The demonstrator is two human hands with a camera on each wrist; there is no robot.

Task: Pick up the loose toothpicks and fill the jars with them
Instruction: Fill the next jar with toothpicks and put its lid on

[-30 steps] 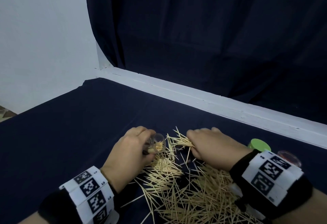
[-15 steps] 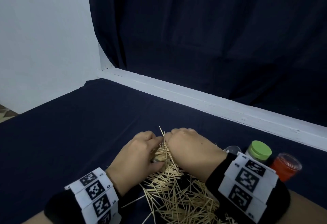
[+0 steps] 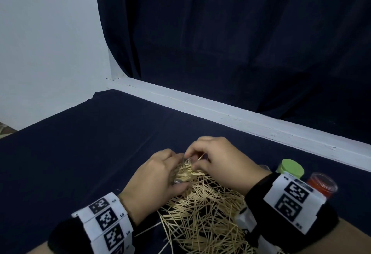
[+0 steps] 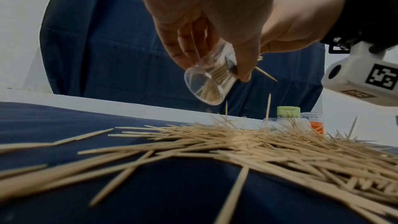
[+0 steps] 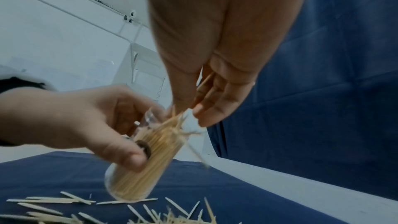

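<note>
A dark blue cloth (image 3: 84,153) covers the table, with a white ledge (image 3: 241,117) along its far edge. On the cloth, right in front of the person, lies a big heap of loose toothpicks (image 3: 200,213). They point every which way, and most of them are not in a jar yet, so the job looks far from done.

Off to the right stand other small jars: one with a green lid (image 3: 291,168) and one that looks orange (image 3: 321,183).

The left hand (image 3: 158,177) has its fingers and thumb curled round a small clear jar (image 5: 137,164) and holds it above the heap. The jar is tipped, with its open mouth up and toward the right hand and its bottom down toward the cloth. It is already packed with toothpicks standing along its length.

The right hand (image 3: 218,163) is just above the jar's mouth. Its fingertips (image 5: 206,113) pinch a little bunch of toothpicks (image 5: 204,83), and some tips poke into the mouth. One toothpick (image 4: 266,74) sticks out sideways by the thumb.

The next move probably depends on lining things up: the bunch should point the same way as the long side of the jar, so it slides in. If it is crooked, some may fall back on the heap.
</note>
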